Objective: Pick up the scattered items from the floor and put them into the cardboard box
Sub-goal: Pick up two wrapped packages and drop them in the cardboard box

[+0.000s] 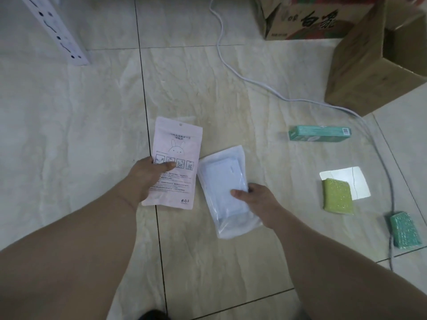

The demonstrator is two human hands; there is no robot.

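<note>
My left hand grips a pink pouch with a rabbit drawing by its lower left side, thumb on its front. My right hand holds a white plastic packet at its right edge, thumb on top. Both packs are low over the tiled floor at the centre. A teal carton, a yellow-green sponge and a teal sponge lie on the floor to the right. The open brown cardboard box stands at the upper right.
A white cable runs from the top across the floor, past the box and down the right side. A printed carton stands at the top. A white perforated post is at the upper left. A bright light patch lies beside the yellow-green sponge.
</note>
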